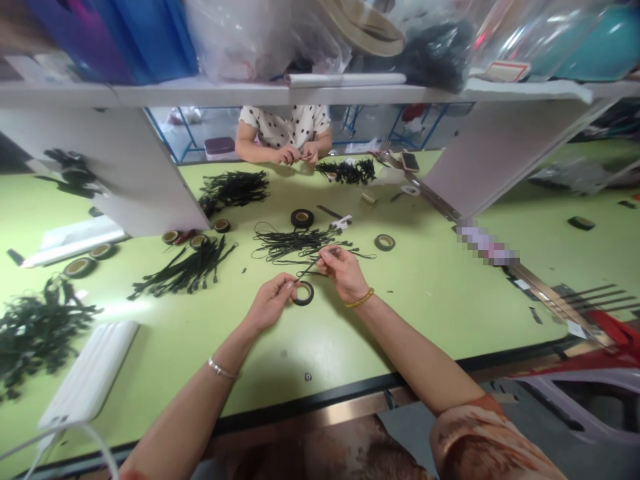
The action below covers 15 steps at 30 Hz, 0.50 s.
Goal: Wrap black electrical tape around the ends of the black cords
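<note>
My left hand (270, 301) is closed in a pinch on a small roll of black tape (304, 293) just above the green table (430, 293). A strip of tape runs from the roll up to a thin black cable (313, 264). My right hand (343, 270) is closed, pinching that cable near its end. Just beyond my hands lies a loose pile of thin black cables (295, 241).
A bundle of finished black cables (185, 270) lies to the left, more at the far left (35, 330). Tape rolls (302, 217) (385, 241) and empty cores (80, 267) are scattered about. A white ribbed box (90, 373) sits front left. A person in a dotted shirt (285, 130) works opposite.
</note>
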### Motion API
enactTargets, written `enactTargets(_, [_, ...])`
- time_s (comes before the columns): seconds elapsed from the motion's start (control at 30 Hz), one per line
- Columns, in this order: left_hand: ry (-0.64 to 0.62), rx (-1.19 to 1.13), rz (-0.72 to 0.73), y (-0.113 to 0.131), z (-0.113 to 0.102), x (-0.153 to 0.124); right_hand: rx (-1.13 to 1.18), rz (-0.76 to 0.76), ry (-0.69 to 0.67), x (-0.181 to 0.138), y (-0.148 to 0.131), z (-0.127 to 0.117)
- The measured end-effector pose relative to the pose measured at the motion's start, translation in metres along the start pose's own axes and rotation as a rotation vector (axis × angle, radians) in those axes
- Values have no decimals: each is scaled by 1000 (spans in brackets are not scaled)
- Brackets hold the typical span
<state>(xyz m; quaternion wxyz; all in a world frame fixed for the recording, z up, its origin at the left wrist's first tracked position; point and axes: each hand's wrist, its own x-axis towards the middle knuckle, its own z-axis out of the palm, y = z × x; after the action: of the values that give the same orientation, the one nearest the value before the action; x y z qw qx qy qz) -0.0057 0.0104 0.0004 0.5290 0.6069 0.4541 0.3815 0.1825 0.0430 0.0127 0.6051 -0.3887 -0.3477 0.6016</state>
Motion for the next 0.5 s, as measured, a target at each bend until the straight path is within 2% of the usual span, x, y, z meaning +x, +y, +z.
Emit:
enactTargets(0.3, [-119, -84, -160, -7, -17, 6, -175, -82, -11, -2, 10, -2])
enactTargets(0.4, [33, -199, -170, -10, -25, 9, -378, -135, -65, -5, 11, -2])
enactTargets(0.5, [218, -329, -149, -10, -31, 13, -881, -238, -328, -13, 10, 2])
